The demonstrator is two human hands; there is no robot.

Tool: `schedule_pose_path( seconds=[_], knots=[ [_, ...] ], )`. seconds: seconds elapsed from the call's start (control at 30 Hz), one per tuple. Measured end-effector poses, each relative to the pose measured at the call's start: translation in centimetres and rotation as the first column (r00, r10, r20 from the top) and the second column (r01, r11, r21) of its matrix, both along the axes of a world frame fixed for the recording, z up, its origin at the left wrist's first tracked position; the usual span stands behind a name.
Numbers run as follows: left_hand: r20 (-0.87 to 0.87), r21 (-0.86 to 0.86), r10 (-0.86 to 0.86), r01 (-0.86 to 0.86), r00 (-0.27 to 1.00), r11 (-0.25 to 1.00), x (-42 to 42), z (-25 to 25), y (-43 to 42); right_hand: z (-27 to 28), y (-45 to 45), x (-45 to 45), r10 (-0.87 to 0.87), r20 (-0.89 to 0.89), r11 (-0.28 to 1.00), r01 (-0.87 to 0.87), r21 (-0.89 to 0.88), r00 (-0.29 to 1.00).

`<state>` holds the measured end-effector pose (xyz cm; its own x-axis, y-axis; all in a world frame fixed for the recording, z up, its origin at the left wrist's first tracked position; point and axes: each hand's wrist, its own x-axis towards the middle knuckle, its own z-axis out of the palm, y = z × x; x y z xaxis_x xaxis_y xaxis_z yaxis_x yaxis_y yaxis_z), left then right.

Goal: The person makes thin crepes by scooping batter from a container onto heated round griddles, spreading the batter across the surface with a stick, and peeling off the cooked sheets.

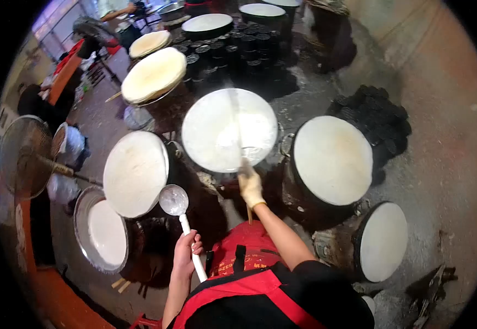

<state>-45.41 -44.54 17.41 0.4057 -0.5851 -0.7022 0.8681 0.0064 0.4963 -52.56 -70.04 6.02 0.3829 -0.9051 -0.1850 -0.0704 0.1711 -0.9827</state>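
My left hand is wrapped round the white handle of a ladle, whose bowl points up beside the left round griddle. In a pale glove, my right hand grips a long thin stick, blurred by motion, that lies across the middle griddle. White batter covers that griddle, with a wet, shiny patch right of centre. Pale sheets also cover the left griddle and the right griddle.
A metal basin of white batter stands at lower left, near a fan. Stacked flat sheets are at upper left. Black briquettes are piled at right, by another griddle. A person's arm shows at the top left.
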Motion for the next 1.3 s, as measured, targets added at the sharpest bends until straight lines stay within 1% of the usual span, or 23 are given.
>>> schedule_pose_path(
  seconds=[0.03, 0.13, 0.17, 0.23, 0.3, 0.33, 0.37, 0.4, 0.43, 0.57, 0.6, 0.63, 0.73, 0.83, 0.87, 0.97, 1.0, 1.03, 1.17, 1.2, 1.23, 1.27, 1.3],
  knots=[
    [0.026, -0.002, -0.027, 0.027, 0.999, 1.0, 0.1, 0.5, -0.3, 0.7, -0.5, 0.3, 0.136, -0.16, 0.982, -0.155, -0.111, 0.978],
    [0.08, 0.008, -0.13, 0.13, 0.988, 0.991, 1.3, -0.4, 0.0, 0.4, -2.6, -1.5, 0.15, -0.045, 0.984, -0.154, -0.089, 0.988],
    [0.075, 0.001, -0.135, 0.135, 0.988, 0.991, 1.4, -0.1, -0.1, 1.8, -2.0, -3.1, -0.016, 0.004, 0.995, 0.016, -0.093, 1.0],
    [0.067, -0.019, -0.114, 0.115, 0.991, 0.993, 1.2, 0.3, -0.2, -4.8, -2.6, -3.3, -0.382, 0.442, 0.922, 0.369, 0.119, 0.811],
    [0.049, -0.019, -0.124, 0.125, 0.991, 0.992, 1.3, 0.6, -0.3, -2.3, 0.4, -2.9, -0.542, 0.564, 0.774, 0.109, 0.624, 0.623],
    [0.05, -0.014, -0.132, 0.133, 0.99, 0.991, 1.4, 0.4, -0.3, -2.2, 2.1, -1.9, -0.332, 0.467, 0.91, 0.147, 0.388, 0.82],
    [0.074, 0.022, -0.16, 0.159, 0.984, 0.987, 1.7, 0.7, -0.4, -1.8, 2.5, -1.7, -0.022, 0.219, 0.996, 0.004, 0.084, 0.975],
    [0.071, 0.028, -0.172, 0.171, 0.982, 0.985, 1.8, 0.9, -0.4, -1.2, 2.9, -1.4, 0.156, -0.101, 0.96, -0.175, -0.221, 0.983],
    [0.067, 0.034, -0.188, 0.186, 0.98, 0.982, 1.8, 1.0, -0.3, -2.9, 1.3, -1.1, 0.183, 0.24, 0.977, -0.202, 0.06, 0.953],
    [0.066, 0.043, -0.243, 0.241, 0.968, 0.97, 2.1, 0.8, -0.2, -5.3, -7.0, -1.7, -0.304, 0.495, 0.95, 0.222, 0.218, 0.814],
    [0.076, 0.046, -0.264, 0.261, 0.962, 0.964, 2.2, 0.9, -0.5, -4.7, -7.0, -2.6, -0.189, 0.183, 0.98, 0.197, -0.031, 0.965],
    [0.085, 0.041, -0.274, 0.271, 0.958, 0.962, 2.4, 0.8, -0.7, -2.8, -6.1, -3.3, -0.127, -0.176, 0.964, 0.08, -0.254, 0.976],
    [0.138, 0.066, -0.3, 0.294, 0.944, 0.954, 4.2, -0.3, -2.6, -2.4, -2.2, -5.9, 0.149, 0.001, 0.987, -0.149, -0.057, 0.989],
    [0.285, 0.117, -0.347, 0.327, 0.893, 0.938, 7.3, -1.8, -6.4, 3.3, 2.5, -9.3, 0.241, -0.307, 0.931, -0.309, -0.195, 0.921],
    [0.343, 0.152, -0.367, 0.334, 0.865, 0.93, 8.3, -1.8, -8.2, 1.4, 2.6, -10.6, 0.274, -0.198, 0.949, -0.298, -0.102, 0.941],
    [0.413, 0.13, -0.421, 0.405, 0.808, 0.905, 10.8, -5.4, -13.6, -0.9, 4.4, -9.8, -0.068, -0.035, 0.983, 0.061, -0.175, 0.997],
    [0.415, 0.168, -0.379, 0.34, 0.827, 0.925, 10.4, -5.9, -15.4, -5.1, 4.4, -8.7, -0.16, 0.131, 0.976, 0.176, -0.124, 0.978],
    [0.488, 0.25, -0.438, 0.36, 0.755, 0.899, 10.6, -7.8, -16.9, -5.7, 4.8, -7.1, -0.399, 0.454, 0.892, 0.222, 0.394, 0.796],
    [0.284, 0.266, -0.369, 0.297, 0.885, 0.917, 8.2, -9.2, -20.6, -5.7, 8.2, -3.8, 0.02, 0.206, 0.987, -0.052, 0.155, 0.978],
    [0.249, 0.165, -0.206, 0.168, 0.946, 0.972, 8.3, -12.0, -21.8, -7.1, 8.1, -3.0, 0.061, 0.303, 0.998, -0.051, -0.043, 0.951],
    [-0.255, -0.188, -0.256, 0.212, 0.932, 0.959, 13.2, -16.1, -20.7, -4.9, 7.7, -3.2, 0.056, 0.288, 0.994, -0.082, 0.076, 0.956],
    [-0.444, -0.285, -0.252, 0.131, 0.86, 0.949, 13.2, -9.9, -19.1, -2.6, 7.3, -3.3, 0.049, 0.271, 0.975, -0.105, 0.196, 0.961],
    [-0.608, -0.361, -0.264, 0.035, 0.749, 0.932, 12.7, -1.7, -17.2, 3.4, 6.6, -4.4, 0.031, 0.134, 0.792, -0.106, 0.601, 0.991]
  ],
)
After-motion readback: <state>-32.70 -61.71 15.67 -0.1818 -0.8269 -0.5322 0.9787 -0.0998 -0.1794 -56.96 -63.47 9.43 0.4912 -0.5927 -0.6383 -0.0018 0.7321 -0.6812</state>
